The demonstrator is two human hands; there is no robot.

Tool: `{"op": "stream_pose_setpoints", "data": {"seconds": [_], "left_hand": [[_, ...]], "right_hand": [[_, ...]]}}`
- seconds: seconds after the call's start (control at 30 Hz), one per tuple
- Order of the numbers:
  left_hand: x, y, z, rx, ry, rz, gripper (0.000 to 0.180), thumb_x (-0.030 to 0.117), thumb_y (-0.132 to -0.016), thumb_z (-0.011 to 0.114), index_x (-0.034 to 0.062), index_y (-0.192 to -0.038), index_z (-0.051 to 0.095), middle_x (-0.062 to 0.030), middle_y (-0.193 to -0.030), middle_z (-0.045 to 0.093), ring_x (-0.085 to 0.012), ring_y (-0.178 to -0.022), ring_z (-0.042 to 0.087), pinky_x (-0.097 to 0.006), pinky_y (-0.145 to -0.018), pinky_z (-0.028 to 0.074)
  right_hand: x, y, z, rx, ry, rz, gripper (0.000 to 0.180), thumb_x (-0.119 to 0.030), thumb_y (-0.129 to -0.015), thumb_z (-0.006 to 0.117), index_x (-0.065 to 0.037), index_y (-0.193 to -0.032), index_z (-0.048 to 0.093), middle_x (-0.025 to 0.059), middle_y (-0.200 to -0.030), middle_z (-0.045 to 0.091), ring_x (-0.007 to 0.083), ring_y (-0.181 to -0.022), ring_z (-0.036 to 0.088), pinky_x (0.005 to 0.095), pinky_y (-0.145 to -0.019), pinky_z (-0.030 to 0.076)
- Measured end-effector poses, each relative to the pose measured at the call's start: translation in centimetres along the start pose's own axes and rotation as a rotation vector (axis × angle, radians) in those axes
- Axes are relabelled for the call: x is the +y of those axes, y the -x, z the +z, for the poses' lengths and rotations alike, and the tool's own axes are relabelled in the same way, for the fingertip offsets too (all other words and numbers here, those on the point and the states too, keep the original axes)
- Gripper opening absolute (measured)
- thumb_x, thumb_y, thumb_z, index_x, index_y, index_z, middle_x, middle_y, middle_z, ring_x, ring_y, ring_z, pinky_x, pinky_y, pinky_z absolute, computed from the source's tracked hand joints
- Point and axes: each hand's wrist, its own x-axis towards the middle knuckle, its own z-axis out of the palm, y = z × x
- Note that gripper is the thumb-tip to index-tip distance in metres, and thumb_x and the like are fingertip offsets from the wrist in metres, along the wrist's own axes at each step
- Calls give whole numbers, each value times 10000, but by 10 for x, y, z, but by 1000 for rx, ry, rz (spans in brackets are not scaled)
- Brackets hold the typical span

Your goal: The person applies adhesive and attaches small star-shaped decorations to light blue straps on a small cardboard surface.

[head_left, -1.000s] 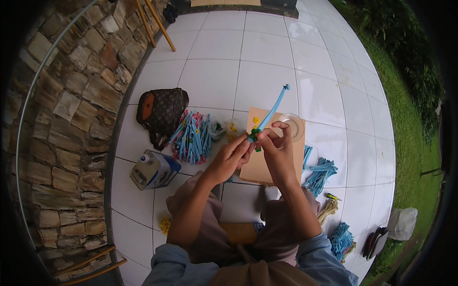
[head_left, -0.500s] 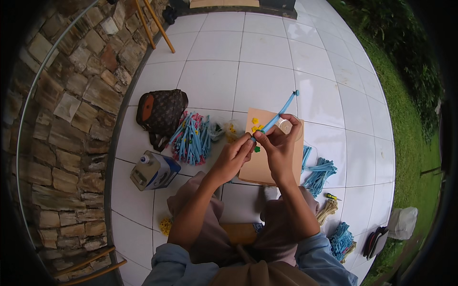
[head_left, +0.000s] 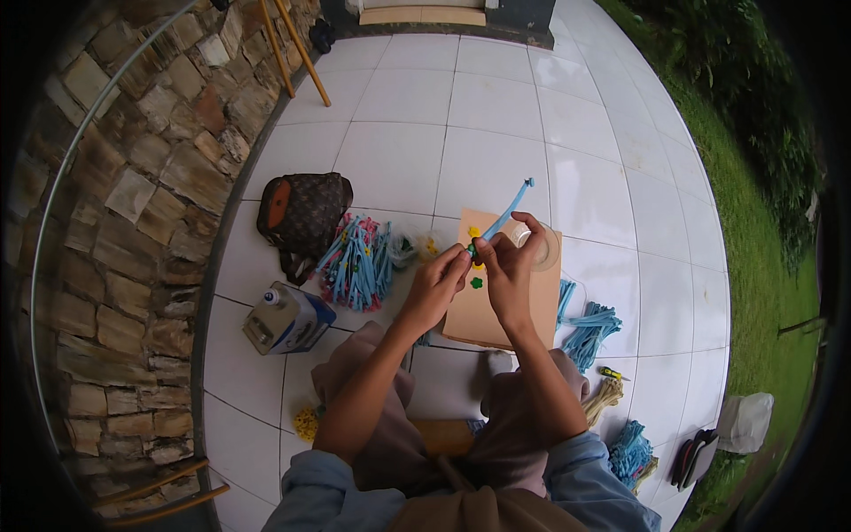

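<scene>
Both hands pinch the lower end of a thin blue stick (head_left: pixel 507 213): the right hand (head_left: pixel 510 266) closes its grip round the stick's base, and the left hand (head_left: pixel 441 282) meets it from the side, fingertips narrowed on a small green piece (head_left: pixel 472 252) at that same end. The stick slants up and away from the hands, held in the air above a tan cardboard sheet (head_left: pixel 532 306) that lies on the white tiled floor (head_left: pixel 496 115). It looks light and slender, probably a little springy, so it seems best held low near the base, where the fingers already are; a pinch at the far tip would likely let it wobble. The green piece seems tiny and easy to drop.

A roll of clear tape (head_left: pixel 542 244) rests on the cardboard just beyond the right hand. A heap of blue sticks (head_left: pixel 357 262) lies to the left, beside a brown patterned bag (head_left: pixel 301 213), and loose blue strips (head_left: pixel 589 324) lie to the right. A small carton (head_left: pixel 285 319) stands near the left knee.
</scene>
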Motion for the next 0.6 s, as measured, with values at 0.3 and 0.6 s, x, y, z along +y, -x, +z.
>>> {"op": "stream_pose_setpoints", "data": {"seconds": [0.3,0.6], "left_hand": [[-8,-2,-8,-101,74,-1,266,255,-953,387,87,-752,432,49,-612,334,-14,-485,288,-178,-400,212],[-7,-2,-8,-100,-202,216,240,216,-951,387,45,-793,443,35,-577,308,-38,-490,280,-209,-429,237]], "right_hand": [[1,-1,-3,-12,-90,116,643,-23,-818,598,-118,-1258,138,64,-702,544,112,-649,484,230,-599,385],[8,0,1,69,-178,132,475,19,-799,588,-117,-1074,226,55,-673,532,88,-603,445,206,-571,335]]}}
